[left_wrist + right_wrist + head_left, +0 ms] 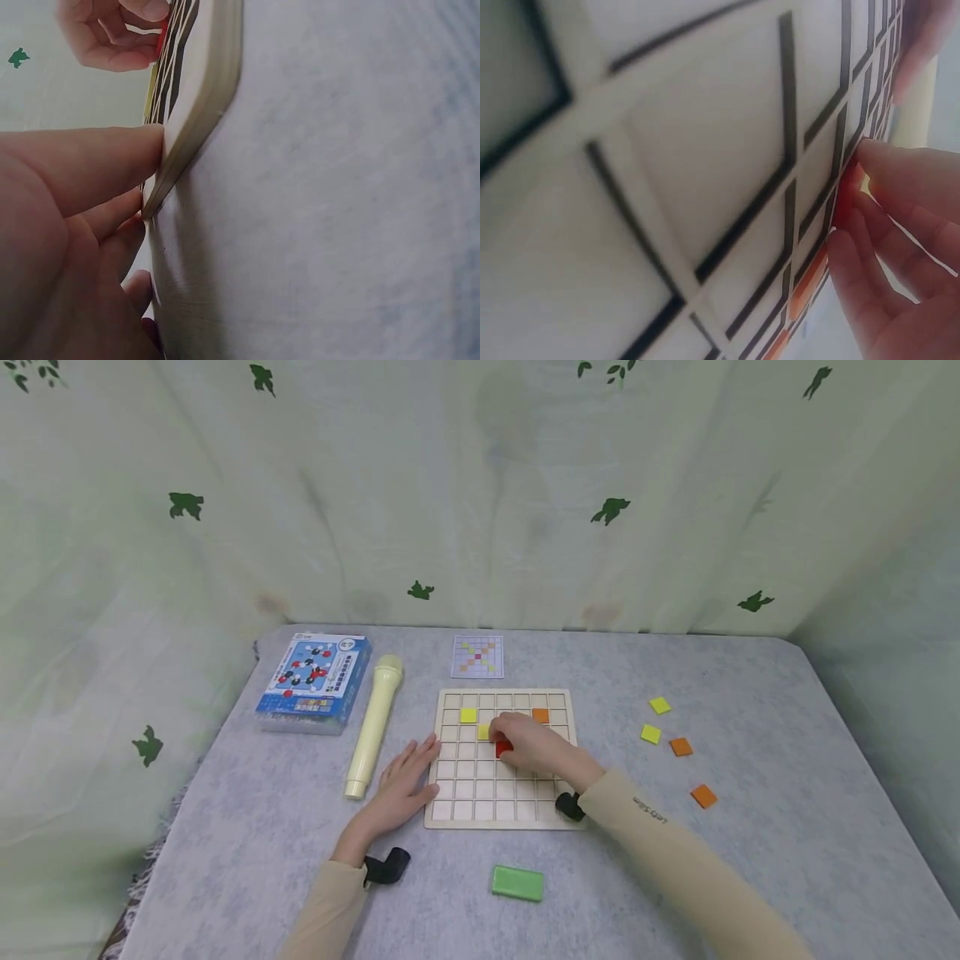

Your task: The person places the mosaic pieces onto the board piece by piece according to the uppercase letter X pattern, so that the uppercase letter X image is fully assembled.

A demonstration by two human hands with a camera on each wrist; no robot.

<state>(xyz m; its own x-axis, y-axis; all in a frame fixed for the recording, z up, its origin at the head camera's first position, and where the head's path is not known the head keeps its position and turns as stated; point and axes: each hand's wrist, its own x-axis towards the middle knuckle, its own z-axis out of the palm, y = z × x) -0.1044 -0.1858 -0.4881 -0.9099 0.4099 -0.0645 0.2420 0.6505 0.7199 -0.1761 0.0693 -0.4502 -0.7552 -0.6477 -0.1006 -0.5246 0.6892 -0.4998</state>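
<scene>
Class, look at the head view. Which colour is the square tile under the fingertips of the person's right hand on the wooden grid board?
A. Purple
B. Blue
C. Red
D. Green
C: the right hand pinches a red square tile against the pale wooden grid board.

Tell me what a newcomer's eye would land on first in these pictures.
First, the wooden grid board at the middle of the grey table, where the right hand pinches a red tile over a cell near the centre. The left hand rests flat against the board's left edge. Next come the loose yellow and orange tiles scattered to the right, and the cream microphone lying to the left.
</scene>
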